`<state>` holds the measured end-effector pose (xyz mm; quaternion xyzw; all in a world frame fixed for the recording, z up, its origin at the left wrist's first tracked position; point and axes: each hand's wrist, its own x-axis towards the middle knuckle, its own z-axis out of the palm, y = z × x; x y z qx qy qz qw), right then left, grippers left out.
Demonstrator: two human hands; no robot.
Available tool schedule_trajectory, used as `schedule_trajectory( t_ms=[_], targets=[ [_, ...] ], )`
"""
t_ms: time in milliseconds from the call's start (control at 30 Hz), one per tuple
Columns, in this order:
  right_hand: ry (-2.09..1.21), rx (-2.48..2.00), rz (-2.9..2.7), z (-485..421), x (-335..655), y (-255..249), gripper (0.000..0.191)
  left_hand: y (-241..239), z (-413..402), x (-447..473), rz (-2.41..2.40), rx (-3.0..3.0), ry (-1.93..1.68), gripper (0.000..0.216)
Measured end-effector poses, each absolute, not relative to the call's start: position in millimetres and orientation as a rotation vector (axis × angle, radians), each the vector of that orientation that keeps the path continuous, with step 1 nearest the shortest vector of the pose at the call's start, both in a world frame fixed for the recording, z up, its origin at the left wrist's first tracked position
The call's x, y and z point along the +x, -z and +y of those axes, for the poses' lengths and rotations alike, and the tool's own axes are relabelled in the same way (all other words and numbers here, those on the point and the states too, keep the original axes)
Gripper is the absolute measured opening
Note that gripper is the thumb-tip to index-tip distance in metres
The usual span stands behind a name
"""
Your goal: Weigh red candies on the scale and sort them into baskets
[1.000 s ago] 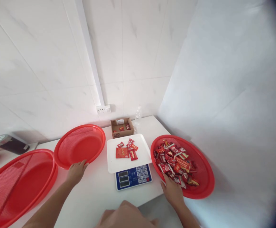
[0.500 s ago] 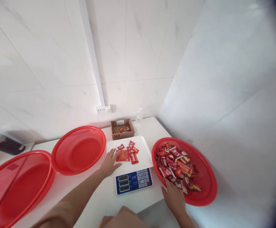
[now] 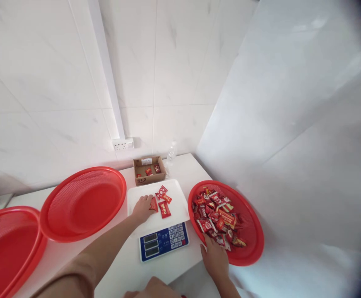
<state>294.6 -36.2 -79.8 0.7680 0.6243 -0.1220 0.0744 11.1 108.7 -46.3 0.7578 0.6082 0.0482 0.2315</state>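
Note:
My left hand (image 3: 142, 208) lies on the white pan of a scale (image 3: 155, 219), its fingers closed round a red snack packet (image 3: 153, 204). Other red packets (image 3: 164, 209) lie beside it on the pan. My right hand (image 3: 214, 258) rests on the near rim of a red basket (image 3: 253, 252) filled with several red snack packets (image 3: 219, 217). Its fingers touch the packets at the edge, and I cannot see whether they hold one.
Two empty red mesh baskets (image 3: 84, 203) (image 3: 3, 248) sit to the left on the white counter. A small cardboard box (image 3: 148, 169) with a few packets and a clear bottle (image 3: 171, 153) stand by the tiled wall under a socket (image 3: 123, 143).
My left hand left the rim of the middle red basket, moved right onto the scale pan and closed on a packet. My right hand stayed at the full basket's edge.

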Motion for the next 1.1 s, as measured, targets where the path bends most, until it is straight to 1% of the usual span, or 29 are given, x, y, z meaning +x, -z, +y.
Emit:
schedule_trajectory(
  t_ms=[67,133,300,400,467,533,600,700,767,867,967,1033,1100],
  targets=[
    [0.368,2.312,1.869,-36,295,80,0.045,44,101,6,1.745,2.038,-0.184,0.050],
    [0.359,2.312,1.872,-36,295,81,0.044,40,94,-10,1.841,1.987,-0.234,0.049],
    [0.339,2.308,1.898,-38,297,84,0.043,19,81,-82,2.281,1.776,-0.438,0.059],
    [0.354,2.330,1.899,-38,297,85,0.043,13,75,-112,2.487,1.766,-0.458,0.063],
    [0.364,2.341,1.897,-37,298,86,0.043,19,73,-112,2.532,1.868,-0.441,0.062],
    [0.367,2.338,1.906,-37,298,86,0.042,30,73,-95,2.409,2.072,-0.408,0.062],
    [0.360,2.336,1.901,-37,297,86,0.041,43,75,-65,2.062,2.322,-0.324,0.066],
    [0.343,2.329,1.881,-37,296,85,0.041,56,84,-13,1.490,2.509,-0.105,0.087],
    [0.349,2.327,1.866,-36,294,83,0.043,58,97,16,1.337,2.517,0.039,0.100],
    [0.367,2.333,1.840,-35,293,81,0.046,58,123,44,1.274,2.507,0.181,0.106],
    [0.348,2.324,1.839,-35,293,80,0.045,58,146,55,1.207,2.530,0.231,0.097],
    [0.323,2.327,1.849,-36,293,81,0.044,58,153,59,1.198,2.562,0.187,0.078],
    [0.309,2.340,1.857,-37,293,82,0.044,59,153,61,1.243,2.586,0.109,0.053]
  ],
)
